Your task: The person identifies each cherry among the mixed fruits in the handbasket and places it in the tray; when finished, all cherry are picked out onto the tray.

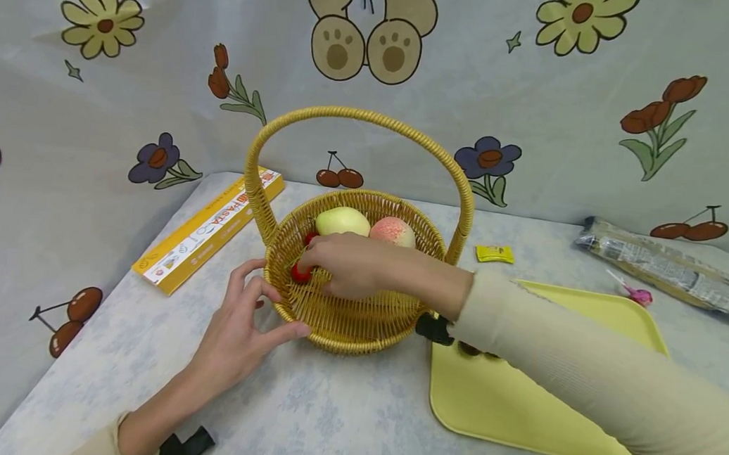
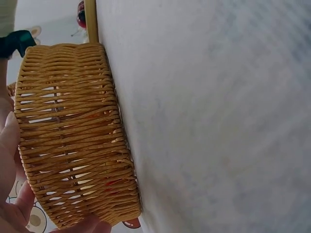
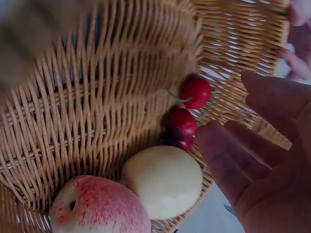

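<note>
A wicker basket with a tall arched handle stands on the table. My left hand holds its near-left rim, thumb at the front and fingers along the side; in the left wrist view the fingers lie at the woven wall. Inside the basket, my right hand reaches over the cherries. The right wrist view shows its fingers extended and apart, close beside the red cherries with green stems. Behind them lie a pale yellow-green oval fruit and a pinkish peach.
A yellow tray lies on the right, with small dark round things partly hidden by the sleeve. Behind it are a yellow wrapped candy, a pink lollipop and a long silvery package. A yellow pasta box lies at left.
</note>
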The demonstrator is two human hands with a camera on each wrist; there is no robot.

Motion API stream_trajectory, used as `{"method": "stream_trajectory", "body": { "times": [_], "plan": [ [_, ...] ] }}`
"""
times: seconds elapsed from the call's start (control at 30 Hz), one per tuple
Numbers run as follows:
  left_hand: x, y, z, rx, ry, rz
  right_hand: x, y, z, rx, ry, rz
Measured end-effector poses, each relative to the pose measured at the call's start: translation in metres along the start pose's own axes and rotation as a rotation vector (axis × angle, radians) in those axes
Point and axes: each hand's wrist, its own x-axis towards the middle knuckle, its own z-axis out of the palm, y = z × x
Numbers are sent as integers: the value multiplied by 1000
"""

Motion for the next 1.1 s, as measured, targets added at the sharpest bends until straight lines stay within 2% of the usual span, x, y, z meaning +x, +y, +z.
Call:
{"method": "stream_trajectory", "body": {
  "times": [0.13, 0.23, 0.63, 0.9, 1.1],
  "plan": [
    [-1, -1, -2, 4, 5, -1, 23, -1, 1, -16, -114, -8],
    [0, -2, -2, 11, -1, 5, 32, -3, -1, -13, -182, -16],
    [2, -2, 0, 2, -7, 10, 54, 1, -3, 47, -323, 25],
    [2, 0, 0, 16, -9, 8, 58, 3, 3, 26, -372, 35],
    [1, -1, -1, 19, -4, 11, 56, 7, 0, 37, -321, 0]
  ]
}}
